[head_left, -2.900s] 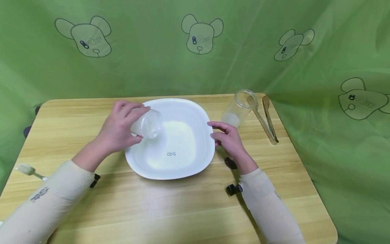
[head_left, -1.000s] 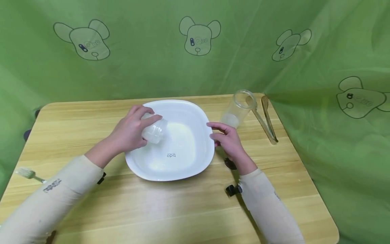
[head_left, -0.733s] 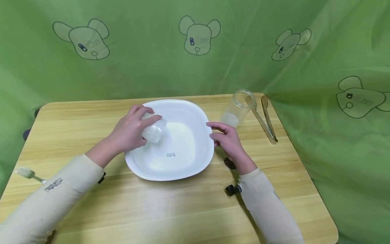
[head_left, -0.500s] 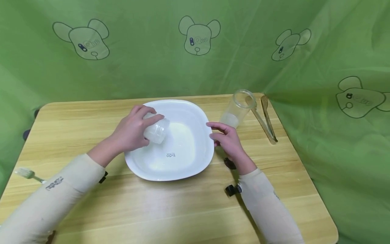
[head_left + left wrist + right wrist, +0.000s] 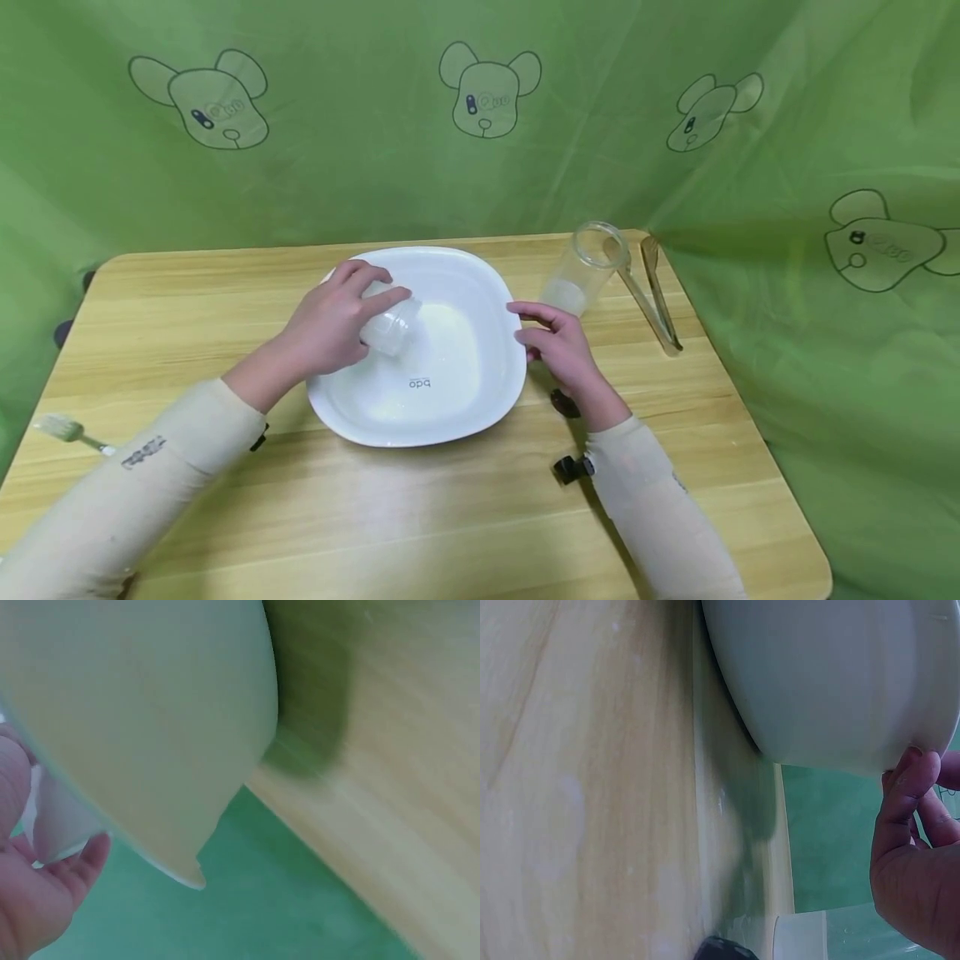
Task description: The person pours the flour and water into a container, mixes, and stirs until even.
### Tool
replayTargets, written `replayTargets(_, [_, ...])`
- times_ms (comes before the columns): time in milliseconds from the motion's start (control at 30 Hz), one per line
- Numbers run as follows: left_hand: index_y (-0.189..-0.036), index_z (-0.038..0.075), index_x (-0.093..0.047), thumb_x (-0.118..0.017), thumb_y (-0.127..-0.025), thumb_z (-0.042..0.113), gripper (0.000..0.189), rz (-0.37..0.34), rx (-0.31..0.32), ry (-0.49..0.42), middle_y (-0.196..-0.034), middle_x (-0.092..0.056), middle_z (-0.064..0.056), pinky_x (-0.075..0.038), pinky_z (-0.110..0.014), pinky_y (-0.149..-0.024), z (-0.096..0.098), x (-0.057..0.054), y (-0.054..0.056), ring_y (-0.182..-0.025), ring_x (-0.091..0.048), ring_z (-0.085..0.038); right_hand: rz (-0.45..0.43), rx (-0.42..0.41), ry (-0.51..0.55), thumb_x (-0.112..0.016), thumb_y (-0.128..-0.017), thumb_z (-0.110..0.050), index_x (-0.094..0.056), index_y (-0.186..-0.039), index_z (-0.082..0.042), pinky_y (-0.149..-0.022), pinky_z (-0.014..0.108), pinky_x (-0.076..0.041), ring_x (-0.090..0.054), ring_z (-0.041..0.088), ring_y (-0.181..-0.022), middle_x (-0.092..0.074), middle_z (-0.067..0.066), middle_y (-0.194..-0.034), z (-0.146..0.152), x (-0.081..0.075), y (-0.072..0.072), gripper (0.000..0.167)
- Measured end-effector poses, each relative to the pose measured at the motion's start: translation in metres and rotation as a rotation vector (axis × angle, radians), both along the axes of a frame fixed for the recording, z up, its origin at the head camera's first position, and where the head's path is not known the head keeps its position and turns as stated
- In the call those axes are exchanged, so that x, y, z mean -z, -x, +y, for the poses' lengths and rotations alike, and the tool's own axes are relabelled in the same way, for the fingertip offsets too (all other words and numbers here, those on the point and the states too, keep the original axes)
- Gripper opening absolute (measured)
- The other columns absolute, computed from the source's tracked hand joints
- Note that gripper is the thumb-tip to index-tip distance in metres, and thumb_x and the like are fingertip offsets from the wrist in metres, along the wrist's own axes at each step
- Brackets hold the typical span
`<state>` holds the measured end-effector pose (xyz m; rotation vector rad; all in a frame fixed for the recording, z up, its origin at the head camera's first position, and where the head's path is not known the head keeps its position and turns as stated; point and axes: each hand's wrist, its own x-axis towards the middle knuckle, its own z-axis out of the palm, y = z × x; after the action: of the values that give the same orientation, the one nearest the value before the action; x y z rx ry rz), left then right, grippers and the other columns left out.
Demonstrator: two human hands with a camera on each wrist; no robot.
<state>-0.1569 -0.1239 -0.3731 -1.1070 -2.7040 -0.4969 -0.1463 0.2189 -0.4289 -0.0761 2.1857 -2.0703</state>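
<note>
A white basin [image 5: 450,421] stands on the table, its bottom lettered "bdo". Over its left side, my left hand [image 5: 330,325] grips a clear cup [image 5: 392,330] that is tilted toward the basin's middle; whether anything is in it I cannot tell. The left wrist view shows part of that cup [image 5: 64,817] between thumb and fingers, partly hidden behind the basin wall [image 5: 157,727]. On the opposite side my right hand [image 5: 562,346] pinches the basin's rim. The right wrist view has those fingers [image 5: 907,784] at the rim's edge.
Beside my right hand stands a tall glass jar [image 5: 581,271] with something whitish at its bottom. Metal tongs [image 5: 660,312] lie to its right. A brush [image 5: 67,428] lies at the table's left, partly behind my left sleeve. Green cloth [image 5: 360,175] hangs behind the table.
My left hand has moved right, farther over the basin, and the cup has turned within the basin's left side. My right hand has stayed on the rim.
</note>
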Motion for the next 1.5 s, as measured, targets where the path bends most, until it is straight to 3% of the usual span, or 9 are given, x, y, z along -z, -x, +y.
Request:
replayTargets(233, [-0.135, 0.017, -0.062, -0.083, -0.06, 0.0, 0.08, 0.002, -0.019, 0.006, -0.131, -0.051, -0.014, -0.056, -0.052, -0.074, 0.0018, 0.0007, 0.0016, -0.123, -0.041, -0.038, 0.005, 0.003, -0.012, -0.063, -0.088, 0.005, -0.067, -0.126, 0.0, -0.051, 0.023, -0.055, -0.063, 0.016, -0.069, -0.061, 0.017, -0.124, 0.0002, 0.0014, -0.0001, 0.038])
replayTargets(500, [-0.135, 0.016, -0.062, -0.083, -0.06, -0.001, 0.08, -0.018, -0.022, 0.007, -0.132, -0.051, -0.015, -0.054, -0.053, -0.082, 0.0017, 0.0004, 0.0027, -0.124, -0.041, -0.038, 0.008, 0.005, -0.011, -0.063, -0.088, 0.006, -0.066, -0.126, 0.001, -0.05, 0.023, -0.055, -0.062, 0.015, -0.067, -0.061, 0.018, -0.125, 0.0, 0.001, -0.0005, 0.039])
replayTargets(867, [-0.136, 0.019, -0.061, -0.084, -0.059, 0.001, 0.083, -0.066, -0.049, -0.022, -0.133, -0.05, -0.013, -0.055, -0.052, -0.078, 0.0015, 0.0028, 0.0061, -0.123, -0.04, -0.037, 0.008, 0.003, 0.003, -0.063, -0.088, 0.006, -0.066, -0.126, 0.002, -0.05, 0.023, -0.055, -0.062, 0.015, -0.067, -0.061, 0.019, -0.125, 0.0008, 0.0013, -0.0001, 0.039])
replayTargets(1233, [-0.137, 0.017, -0.06, -0.083, -0.061, -0.001, 0.082, -0.019, -0.046, 0.031, -0.133, -0.05, -0.015, -0.055, -0.052, -0.08, 0.0033, 0.0026, 0.0055, -0.123, -0.04, -0.038, 0.01, 0.008, -0.007, -0.063, -0.088, 0.005, -0.067, -0.125, 0.0, -0.05, 0.022, -0.054, -0.061, 0.015, -0.064, -0.061, 0.017, -0.124, 0.0004, 0.0018, -0.0002, 0.038])
replayTargets(1500, [-0.138, 0.018, -0.06, -0.084, -0.06, 0.001, 0.083, -0.055, -0.066, 0.009, -0.134, -0.049, -0.013, -0.055, -0.053, -0.077, 0.0028, 0.0024, 0.0059, -0.123, -0.04, -0.037, 0.009, 0.009, -0.008, -0.062, -0.088, 0.005, -0.067, -0.126, 0.0, -0.05, 0.023, -0.055, -0.062, 0.014, -0.064, -0.062, 0.017, -0.125, 0.0001, 0.0019, 0.0002, 0.038])
